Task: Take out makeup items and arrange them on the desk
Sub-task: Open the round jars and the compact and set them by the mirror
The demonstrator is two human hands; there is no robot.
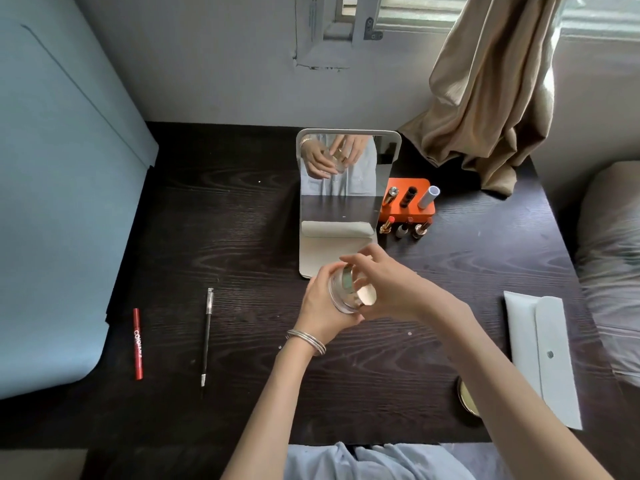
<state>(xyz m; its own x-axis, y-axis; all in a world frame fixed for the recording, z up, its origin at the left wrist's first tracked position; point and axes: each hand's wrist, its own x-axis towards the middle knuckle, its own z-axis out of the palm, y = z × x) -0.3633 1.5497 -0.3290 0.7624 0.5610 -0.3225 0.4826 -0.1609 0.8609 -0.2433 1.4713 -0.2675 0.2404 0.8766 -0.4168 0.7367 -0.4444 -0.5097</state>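
Both hands on jar (341,294) mid-desk: left hand (320,308) cups base, right hand (384,289) fingers pinch gold lid (366,295), lid facing near-right.

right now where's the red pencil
The red pencil lies flat near the desk's left edge, beside the blue mat, left of the black pencil.

Dark wood-grain desk (242,220) against pale wall (214,64), beige curtain (491,91) beside seemingly daylit window (415,12).
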